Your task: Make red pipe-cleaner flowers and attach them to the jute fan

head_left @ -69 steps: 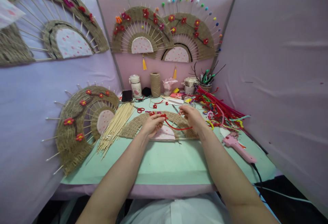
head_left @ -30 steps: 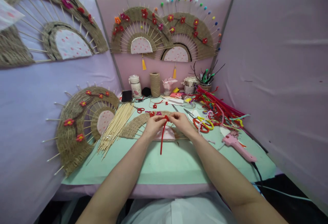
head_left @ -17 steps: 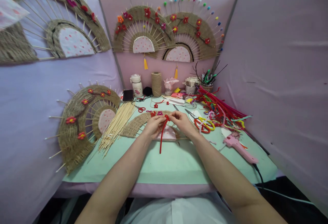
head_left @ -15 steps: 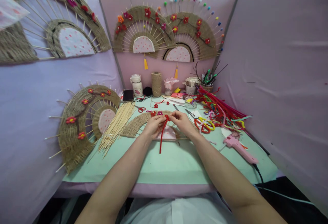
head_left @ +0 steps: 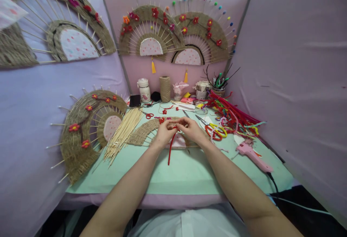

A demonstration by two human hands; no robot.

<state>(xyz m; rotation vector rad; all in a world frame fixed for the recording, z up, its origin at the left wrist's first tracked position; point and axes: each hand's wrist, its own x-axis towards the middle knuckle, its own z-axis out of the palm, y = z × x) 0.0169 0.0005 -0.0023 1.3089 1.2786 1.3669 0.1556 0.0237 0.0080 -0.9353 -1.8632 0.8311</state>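
Note:
A red pipe cleaner (head_left: 171,149) is pinched between my two hands, its long tail hanging down toward the table's front. My left hand (head_left: 164,133) grips it from the left, and my right hand (head_left: 189,128) closes on its upper end from the right. The fingers hide most of that bent upper end. Under and behind my hands lies a woven twine fan (head_left: 143,132) with a pale, pink-spotted half-circle (head_left: 178,141) at its base. Red flowers (head_left: 162,120) sit on the fan's upper band, just beyond my fingertips.
Thin wooden sticks (head_left: 123,134) lie left of the fan. To the right are scissors with red handles (head_left: 213,132) and yellow handles (head_left: 221,131), a heap of pipe cleaners (head_left: 233,110) and a corded pink glue gun (head_left: 255,157). A twine spool (head_left: 165,88) stands behind.
My fingers have drawn together over the pipe cleaner's upper end, covering the bent part that showed before. Its tail hangs slightly lower and further left.

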